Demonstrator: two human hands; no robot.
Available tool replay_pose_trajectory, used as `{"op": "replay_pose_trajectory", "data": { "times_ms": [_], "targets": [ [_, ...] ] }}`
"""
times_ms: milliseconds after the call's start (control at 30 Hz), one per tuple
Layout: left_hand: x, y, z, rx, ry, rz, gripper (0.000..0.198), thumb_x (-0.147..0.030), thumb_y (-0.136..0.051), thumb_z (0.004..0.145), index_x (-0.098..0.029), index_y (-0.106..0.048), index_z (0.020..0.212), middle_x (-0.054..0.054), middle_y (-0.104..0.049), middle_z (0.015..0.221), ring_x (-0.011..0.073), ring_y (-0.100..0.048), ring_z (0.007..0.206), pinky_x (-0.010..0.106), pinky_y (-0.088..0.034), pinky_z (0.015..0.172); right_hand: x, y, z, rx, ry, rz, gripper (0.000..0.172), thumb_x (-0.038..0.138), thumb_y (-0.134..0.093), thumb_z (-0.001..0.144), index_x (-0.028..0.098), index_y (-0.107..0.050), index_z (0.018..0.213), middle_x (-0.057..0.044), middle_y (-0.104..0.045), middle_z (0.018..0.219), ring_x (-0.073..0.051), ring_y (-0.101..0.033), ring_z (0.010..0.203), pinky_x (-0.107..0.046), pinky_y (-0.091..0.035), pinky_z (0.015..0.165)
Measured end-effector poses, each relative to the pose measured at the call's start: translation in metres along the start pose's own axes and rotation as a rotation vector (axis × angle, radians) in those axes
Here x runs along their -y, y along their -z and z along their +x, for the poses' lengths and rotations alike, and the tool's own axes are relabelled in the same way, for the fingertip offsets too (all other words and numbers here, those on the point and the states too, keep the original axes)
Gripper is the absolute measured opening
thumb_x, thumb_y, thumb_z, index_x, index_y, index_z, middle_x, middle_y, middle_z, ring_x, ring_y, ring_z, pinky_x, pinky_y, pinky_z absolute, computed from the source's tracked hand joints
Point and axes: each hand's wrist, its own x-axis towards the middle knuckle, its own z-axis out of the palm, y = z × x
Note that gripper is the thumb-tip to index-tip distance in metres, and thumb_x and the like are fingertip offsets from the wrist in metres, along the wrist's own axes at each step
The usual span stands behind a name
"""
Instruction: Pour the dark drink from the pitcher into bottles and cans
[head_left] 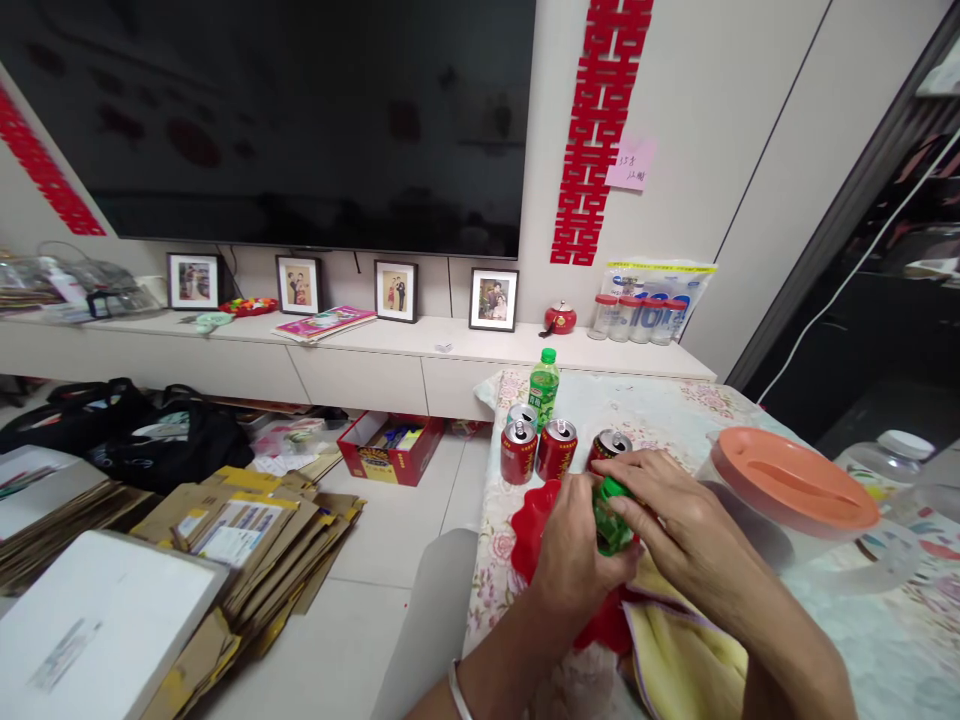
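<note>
Over the table, my left hand (562, 545) is wrapped around a small green plastic bottle (611, 530). My right hand (675, 510) closes over the bottle's green cap (613, 488), thumb on the near side and fingers behind it. Under both hands lies a red scalloped dish (527, 530), partly covered by them. Just beyond stand two red drink cans (518, 452) (558, 450), a dark-topped can (611, 445) half hidden by my right hand, and another can behind. A green-capped drink bottle (544, 385) stands farther back. A yellow cloth (686, 655) lies below my right wrist.
To the right are a container with an orange lid (795, 475) and a clear jar with a white cap (885, 460). Flattened cardboard (255, 540), a white box (97, 620) and a red carton (394, 450) lie on the floor at left. Framed photos line the low cabinet (360, 350).
</note>
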Motion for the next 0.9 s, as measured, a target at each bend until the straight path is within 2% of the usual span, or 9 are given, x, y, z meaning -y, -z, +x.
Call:
{"op": "replay_pose_trajectory", "data": {
  "times_ms": [100, 267, 400, 500, 667, 833, 900],
  "targets": [
    [-0.001, 0.000, 0.000, 0.012, 0.011, -0.005, 0.048, -0.033, -0.077, 0.074, -0.025, -0.050, 0.113, 0.011, -0.067, 0.113, 0.0343, -0.070, 0.109, 0.045, -0.057, 0.094, 0.001, 0.001, 0.000, -0.001, -0.004, 0.008, 0.034, 0.022, -0.051, 0.109, 0.030, -0.073, 0.133, -0.009, -0.072, 0.116, -0.025, -0.065, 0.110, -0.042, -0.056, 0.092],
    [-0.003, -0.001, -0.001, 0.007, -0.008, 0.027, 0.041, -0.033, -0.074, 0.077, -0.027, -0.047, 0.107, 0.012, -0.068, 0.114, 0.0358, -0.068, 0.113, 0.047, -0.056, 0.096, 0.003, 0.000, 0.002, -0.028, -0.032, -0.010, 0.029, 0.019, -0.058, 0.104, 0.030, -0.076, 0.123, -0.007, -0.072, 0.109, -0.024, -0.068, 0.104, -0.040, -0.055, 0.087],
    [-0.003, -0.002, -0.001, 0.004, -0.018, 0.043, 0.043, -0.032, -0.075, 0.077, -0.027, -0.049, 0.111, 0.011, -0.069, 0.116, 0.0345, -0.068, 0.113, 0.045, -0.057, 0.096, 0.006, 0.001, 0.003, -0.045, -0.079, 0.012, 0.022, 0.020, -0.059, 0.102, 0.028, -0.076, 0.114, -0.006, -0.073, 0.105, -0.024, -0.070, 0.099, -0.040, -0.055, 0.086],
    [-0.004, -0.001, -0.001, 0.012, -0.011, 0.034, 0.044, -0.032, -0.075, 0.077, -0.026, -0.050, 0.112, 0.011, -0.068, 0.115, 0.0343, -0.069, 0.112, 0.044, -0.057, 0.095, 0.009, 0.002, 0.002, -0.041, -0.100, 0.046, 0.018, 0.021, -0.059, 0.103, 0.027, -0.074, 0.111, -0.007, -0.073, 0.107, -0.023, -0.070, 0.100, -0.039, -0.054, 0.086],
    [-0.005, 0.002, -0.001, 0.012, 0.013, 0.010, 0.043, -0.031, -0.077, 0.076, -0.026, -0.050, 0.110, 0.010, -0.068, 0.113, 0.0339, -0.069, 0.109, 0.044, -0.056, 0.094, 0.012, 0.001, 0.002, -0.035, -0.086, 0.055, 0.022, 0.020, -0.051, 0.106, 0.027, -0.071, 0.110, -0.007, -0.072, 0.110, -0.022, -0.069, 0.101, -0.037, -0.053, 0.088],
    [-0.006, 0.002, -0.002, 0.012, -0.012, 0.026, 0.042, -0.029, -0.076, 0.077, -0.026, -0.053, 0.113, 0.011, -0.067, 0.117, 0.0328, -0.068, 0.112, 0.043, -0.056, 0.095, 0.010, -0.005, 0.005, -0.122, -0.193, -0.092, 0.007, 0.029, -0.062, 0.098, 0.023, -0.066, 0.096, -0.005, -0.066, 0.091, -0.023, -0.067, 0.081, -0.038, -0.051, 0.073],
    [-0.007, 0.003, -0.002, 0.027, -0.012, 0.024, 0.043, -0.028, -0.077, 0.077, -0.026, -0.054, 0.113, 0.011, -0.067, 0.119, 0.0330, -0.068, 0.114, 0.042, -0.055, 0.095, 0.010, -0.005, 0.005, -0.119, -0.254, -0.135, 0.011, 0.034, -0.066, 0.095, 0.024, -0.064, 0.093, -0.004, -0.065, 0.088, -0.024, -0.066, 0.076, -0.039, -0.049, 0.069]
  ]
}}
